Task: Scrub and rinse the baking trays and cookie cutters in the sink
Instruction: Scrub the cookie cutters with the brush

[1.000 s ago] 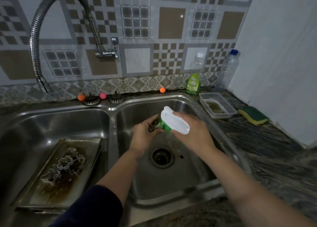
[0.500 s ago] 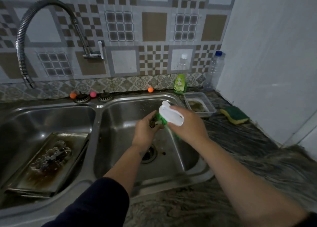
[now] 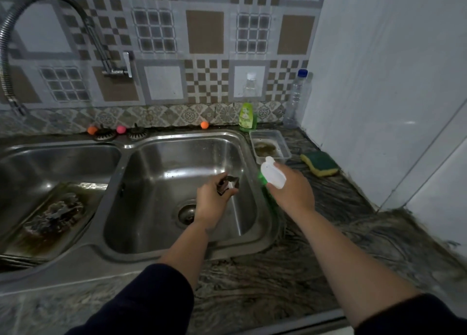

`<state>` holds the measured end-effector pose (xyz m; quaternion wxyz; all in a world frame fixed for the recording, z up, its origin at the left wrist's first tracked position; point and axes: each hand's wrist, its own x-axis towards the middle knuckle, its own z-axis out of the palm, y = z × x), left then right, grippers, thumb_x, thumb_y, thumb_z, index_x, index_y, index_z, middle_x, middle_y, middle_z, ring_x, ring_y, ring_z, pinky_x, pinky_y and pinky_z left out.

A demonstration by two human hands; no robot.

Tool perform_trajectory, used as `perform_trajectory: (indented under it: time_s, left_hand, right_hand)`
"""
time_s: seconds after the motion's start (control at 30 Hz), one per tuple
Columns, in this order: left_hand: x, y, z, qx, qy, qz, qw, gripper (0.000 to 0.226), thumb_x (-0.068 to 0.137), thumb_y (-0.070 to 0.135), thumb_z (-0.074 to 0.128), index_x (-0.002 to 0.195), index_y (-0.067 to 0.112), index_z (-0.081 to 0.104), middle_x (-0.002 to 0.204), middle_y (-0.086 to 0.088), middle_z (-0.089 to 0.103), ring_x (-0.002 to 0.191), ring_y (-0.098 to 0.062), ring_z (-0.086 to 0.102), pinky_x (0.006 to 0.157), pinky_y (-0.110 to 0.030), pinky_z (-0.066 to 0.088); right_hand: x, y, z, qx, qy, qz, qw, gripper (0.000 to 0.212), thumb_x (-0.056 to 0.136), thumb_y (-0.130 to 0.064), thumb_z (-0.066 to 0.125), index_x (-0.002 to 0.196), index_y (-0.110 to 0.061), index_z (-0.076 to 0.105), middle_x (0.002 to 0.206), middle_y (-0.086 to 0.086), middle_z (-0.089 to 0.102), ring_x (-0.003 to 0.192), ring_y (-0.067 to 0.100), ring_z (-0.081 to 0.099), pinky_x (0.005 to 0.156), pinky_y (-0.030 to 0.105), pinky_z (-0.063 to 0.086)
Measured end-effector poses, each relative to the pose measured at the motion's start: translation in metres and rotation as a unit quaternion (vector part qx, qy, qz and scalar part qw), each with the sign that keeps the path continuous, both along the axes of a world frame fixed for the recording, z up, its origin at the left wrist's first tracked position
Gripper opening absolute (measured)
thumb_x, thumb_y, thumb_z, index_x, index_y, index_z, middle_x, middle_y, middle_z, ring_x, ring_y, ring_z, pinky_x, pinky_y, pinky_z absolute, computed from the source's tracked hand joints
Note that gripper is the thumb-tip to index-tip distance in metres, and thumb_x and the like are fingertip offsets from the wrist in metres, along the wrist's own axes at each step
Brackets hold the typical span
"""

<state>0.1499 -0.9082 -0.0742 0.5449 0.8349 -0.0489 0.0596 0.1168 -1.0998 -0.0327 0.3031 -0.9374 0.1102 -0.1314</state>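
Note:
My left hand [image 3: 211, 203] grips a small metal cookie cutter [image 3: 231, 182] over the right sink basin [image 3: 156, 200]. My right hand [image 3: 293, 192] holds a scrub brush [image 3: 273, 174] with a white handle and green bristles, now over the basin's right rim, apart from the cutter. In the left basin [image 3: 38, 157] lies a dirty baking tray [image 3: 48, 236] with several more cookie cutters [image 3: 54, 214] piled on it.
A flexible tap [image 3: 45, 3] arches over the left basin. Behind the sink stand a green soap bottle [image 3: 247, 116], a clear bottle [image 3: 297, 98] and small coloured balls [image 3: 204, 125]. A plastic tub [image 3: 270, 145] and a yellow-green sponge [image 3: 319, 166] sit on the marbled counter [image 3: 316, 253].
My right hand has drawn the brush away from the cutter, to the right over the basin rim. The left hand still holds the cutter. The view has shifted right.

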Motion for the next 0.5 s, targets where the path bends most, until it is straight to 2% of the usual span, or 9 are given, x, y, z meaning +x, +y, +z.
perform_trajectory:
  time_s: [0.13, 0.2, 0.3, 0.37, 0.4, 0.5]
  left_hand:
    - [0.000, 0.001, -0.003, -0.038, 0.009, 0.018, 0.999, 0.053, 0.077, 0.019, 0.080, 0.126, 0.015, 0.061, 0.107, 0.001, 0.071, 0.107, -0.008, 0.063, 0.095, -0.031, 0.052]
    - [-0.001, 0.005, -0.004, -0.057, 0.016, 0.027, 0.998, 0.052, 0.077, 0.017, 0.080, 0.126, 0.015, 0.061, 0.105, 0.005, 0.069, 0.106, -0.006, 0.063, 0.093, -0.025, 0.051]
    - [-0.001, 0.011, -0.003, -0.061, 0.015, 0.038, 0.997, 0.051, 0.077, 0.015, 0.079, 0.125, 0.016, 0.061, 0.107, 0.004, 0.068, 0.103, -0.004, 0.062, 0.079, -0.011, 0.049]
    - [-0.003, 0.017, -0.001, -0.065, 0.012, 0.039, 0.997, 0.050, 0.077, 0.015, 0.079, 0.124, 0.016, 0.061, 0.107, 0.003, 0.067, 0.104, -0.006, 0.062, 0.063, -0.005, 0.049]
    - [-0.004, 0.021, 0.002, -0.063, 0.008, 0.038, 0.997, 0.050, 0.077, 0.015, 0.079, 0.124, 0.015, 0.061, 0.107, 0.005, 0.066, 0.104, -0.007, 0.062, 0.062, -0.005, 0.049]
    - [-0.003, 0.042, 0.011, -0.057, -0.004, 0.047, 0.997, 0.055, 0.077, 0.016, 0.079, 0.128, 0.013, 0.058, 0.110, 0.003, 0.065, 0.106, -0.007, 0.060, 0.082, -0.009, 0.046]
  right_hand:
    - [-0.002, -0.021, -0.015, -0.008, 0.016, -0.037, 0.999, 0.061, 0.087, -0.034, 0.066, 0.142, -0.032, 0.042, 0.130, 0.010, 0.051, 0.114, 0.031, 0.053, 0.086, 0.038, 0.048]
    - [-0.002, -0.023, -0.020, -0.017, 0.031, -0.036, 0.999, 0.062, 0.087, -0.036, 0.066, 0.143, -0.033, 0.041, 0.128, 0.011, 0.050, 0.110, 0.032, 0.054, 0.083, 0.039, 0.049]
    - [-0.004, -0.020, -0.019, -0.065, 0.054, -0.050, 0.995, 0.067, 0.084, -0.047, 0.067, 0.143, -0.040, 0.038, 0.131, 0.009, 0.052, 0.114, 0.033, 0.054, 0.087, 0.042, 0.047]
    - [-0.003, -0.010, -0.011, -0.126, 0.048, -0.068, 0.988, 0.069, 0.082, -0.052, 0.065, 0.143, -0.043, 0.035, 0.144, 0.008, 0.043, 0.126, 0.034, 0.045, 0.099, 0.047, 0.037]
    - [-0.002, -0.002, -0.006, -0.150, 0.036, -0.066, 0.986, 0.067, 0.083, -0.053, 0.064, 0.143, -0.043, 0.036, 0.149, 0.008, 0.037, 0.132, 0.033, 0.038, 0.103, 0.048, 0.031]
    - [0.003, 0.038, 0.010, -0.186, -0.002, -0.002, 0.982, 0.057, 0.087, -0.048, 0.060, 0.140, -0.038, 0.043, 0.150, 0.006, 0.035, 0.138, 0.029, 0.029, 0.109, 0.048, 0.027]
